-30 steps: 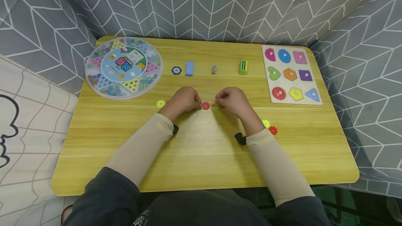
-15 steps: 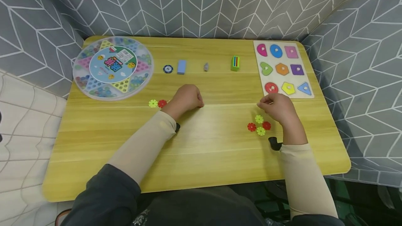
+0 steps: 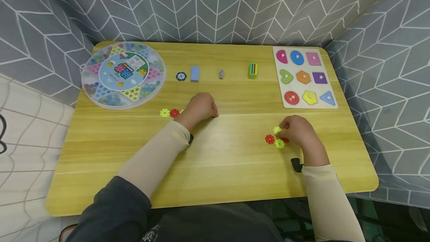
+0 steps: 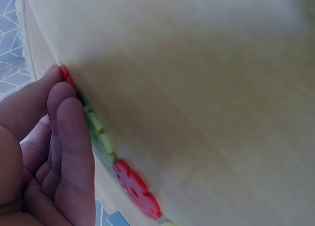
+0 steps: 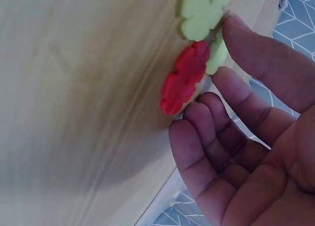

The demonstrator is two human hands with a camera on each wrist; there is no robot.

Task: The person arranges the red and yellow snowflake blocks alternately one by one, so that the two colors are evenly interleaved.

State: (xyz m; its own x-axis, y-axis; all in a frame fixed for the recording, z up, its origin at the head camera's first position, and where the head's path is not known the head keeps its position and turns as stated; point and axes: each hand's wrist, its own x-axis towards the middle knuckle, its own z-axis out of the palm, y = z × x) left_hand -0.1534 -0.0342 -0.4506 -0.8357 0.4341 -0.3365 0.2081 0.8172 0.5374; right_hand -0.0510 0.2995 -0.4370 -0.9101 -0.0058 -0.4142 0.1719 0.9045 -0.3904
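Note:
In the left wrist view, my left hand (image 4: pixel 47 147) pinches the edge of a red flower-shaped plastic disc (image 4: pixel 67 76) between thumb and fingertip. A yellow-green disc (image 4: pixel 100 137) and another red disc (image 4: pixel 138 189) follow it in a row. From the head view, the left hand (image 3: pixel 201 108) covers most of that row; a yellow-green disc (image 3: pixel 164 112) and a red one (image 3: pixel 174 113) show left of it. My right hand (image 3: pixel 297 132) is over a loose cluster. Its thumb and forefinger stand apart around a yellow-green disc (image 5: pixel 216 53), beside a red disc (image 5: pixel 184 78).
At the back left lies a round clear game box (image 3: pixel 90 94). A poker chip (image 3: pixel 181 76), a blue block (image 3: pixel 195 74), a small grey piece (image 3: pixel 221 74) and a green striped block (image 3: pixel 252 70) line the back. A shape puzzle board (image 3: pixel 297 102) lies back right.
My right hand has left the spot beside the left hand, swung right, then come down towards me onto the disc cluster. The left hand has stayed at the row's end.

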